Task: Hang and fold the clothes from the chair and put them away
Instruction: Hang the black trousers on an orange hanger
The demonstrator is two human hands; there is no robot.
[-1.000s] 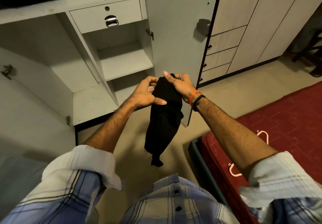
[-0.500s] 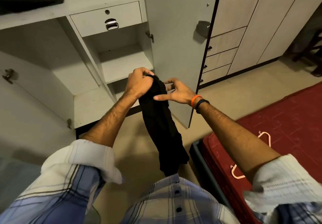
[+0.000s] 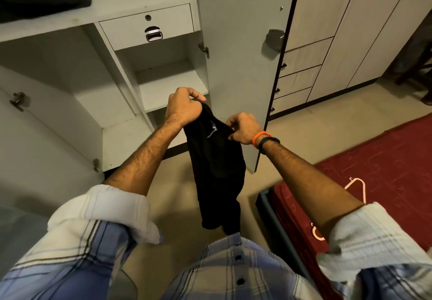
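Taking the open wardrobe (image 3: 149, 84) as the landmark, the person stands just in front of its lower shelves with a black garment (image 3: 216, 166) hanging between both hands, above the floor and clear of the shelves. On the wardrobe side, the left hand (image 3: 184, 108) is curled over the garment's top edge and grips it, the knuckles up. Further from the wardrobe, toward its open door (image 3: 236, 66), the right hand (image 3: 244, 128) pinches the same top edge between thumb and bent fingers. The cloth droops straight down in soft folds, so it looks light, limp and unlikely to slip; it will not keep a shape by itself. A small pale mark shows near its top. For a neat fold, it seems best held at the two upper corners, spread apart so the fabric falls flat. Well away from the wardrobe, on the red bed (image 3: 385, 171), lies a pale hanger (image 3: 356, 183).
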